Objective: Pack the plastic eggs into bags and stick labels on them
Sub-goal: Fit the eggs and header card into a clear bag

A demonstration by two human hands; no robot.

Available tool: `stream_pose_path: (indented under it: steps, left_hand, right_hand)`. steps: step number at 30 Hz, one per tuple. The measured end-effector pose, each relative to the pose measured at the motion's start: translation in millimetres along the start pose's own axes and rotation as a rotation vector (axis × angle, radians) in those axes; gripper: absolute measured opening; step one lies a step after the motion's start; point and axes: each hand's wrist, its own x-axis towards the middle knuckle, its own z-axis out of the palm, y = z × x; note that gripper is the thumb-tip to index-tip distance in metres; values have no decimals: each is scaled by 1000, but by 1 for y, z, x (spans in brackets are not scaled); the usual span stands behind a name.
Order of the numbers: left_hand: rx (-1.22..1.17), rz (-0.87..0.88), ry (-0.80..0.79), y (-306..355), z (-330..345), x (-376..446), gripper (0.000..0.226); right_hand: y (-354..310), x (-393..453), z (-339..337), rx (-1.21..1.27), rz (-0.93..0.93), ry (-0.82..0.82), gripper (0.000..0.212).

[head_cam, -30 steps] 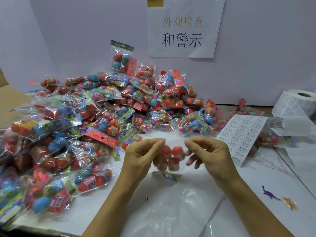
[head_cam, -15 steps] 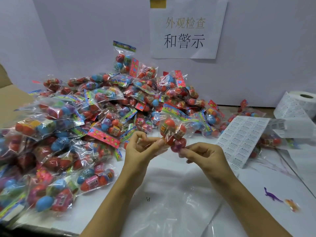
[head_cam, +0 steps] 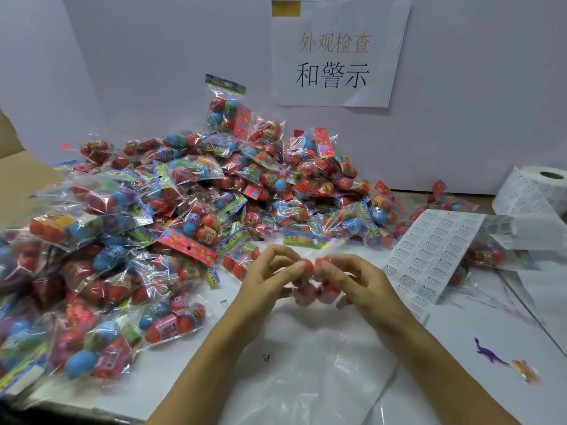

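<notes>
We hold one bag of eggs (head_cam: 311, 282) between our two hands, just above the table (head_cam: 190, 372) in front of us. The left hand (head_cam: 270, 277) pinches its left side with curled fingers and thumb, and the right hand (head_cam: 352, 277) grips the right side the same way. The bag is blurred, so we cannot tell whether it carries a label yet.

Just to the right lies the sheet of labels (head_cam: 429, 250), with the roll of labels (head_cam: 540, 191) behind it near the wall. We judge the sticker for this bag is to come from that sheet.

To the left and behind rises a big pile of filled bags (head_cam: 184, 210), so the packing looks largely done; how many of them are labelled we cannot say. Loose clear plastic (head_cam: 306, 378) lies under our wrists, and a small purple toy dinosaur (head_cam: 489, 354) sits at the right.
</notes>
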Motion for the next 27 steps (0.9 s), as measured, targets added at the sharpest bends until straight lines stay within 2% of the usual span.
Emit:
stream_pose_path:
  steps: [4,10,12,15,17,19,21,24,27]
  left_hand:
    - [59,52,-9,-3,1,-1,4]
    - [80,99,73,-7,1,2,12]
    - [117,100,189,-8,0,4,18]
    - [227,56,442,-10,-6,7,25]
    - [322,32,511,-10,-10,8,30]
    - [448,47,497,-13,-9,6,52]
    - [607,146,442,-15,-4,3,70]
    - [887,353,334,-20,5,-1,68]
    - [1164,483,322,-24,11,-4,54]
  right_hand:
    - [6,2,0,6,-70,2,17]
    - [8,2,3,3,-70,29,32]
    - [6,4,4,-4,-47,85,35]
    - [2,6,-3,84,12,199,44]
    - [0,8,-7,150,66,261,51]
    - [-1,8,-6,166,95,274,53]
    - [-2,7,-3,166,90,275,53]
    - [-5,6,-6,199,66,318,50]
    - [-7,7,-11,237,59,378,51]
